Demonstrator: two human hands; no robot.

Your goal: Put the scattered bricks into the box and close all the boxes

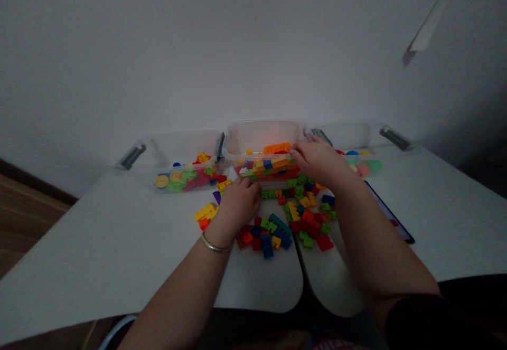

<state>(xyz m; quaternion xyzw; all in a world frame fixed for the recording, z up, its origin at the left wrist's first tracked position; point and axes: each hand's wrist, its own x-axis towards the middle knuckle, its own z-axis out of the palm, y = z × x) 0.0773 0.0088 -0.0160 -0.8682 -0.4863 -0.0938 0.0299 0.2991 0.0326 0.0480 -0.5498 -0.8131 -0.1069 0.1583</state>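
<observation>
Over the front right corner of the middle clear bin [262, 124] reaches my right hand [317, 161], fingers bent and closed, fingertips beside the right end of a long orange toy brick [276, 148]. What those fingers hold, if anything, is hidden. My left hand [240, 202], with a bangle at its wrist, is low over the table just in front of that bin. Its fingers curl down among loose bricks, and I cannot see what is in them. Nearby lie yellow bricks [205, 211], a blue brick [266, 246], green bricks [268, 225] and red bricks [311, 224].
A left clear bin [186, 134] and a right clear bin [348, 128] flank the middle one, both holding colourful pieces. A tablet or phone [390, 215] lies right of my right forearm. A seam [301, 265] splits the white table [130, 244]. Behind stands a wall [253, 49].
</observation>
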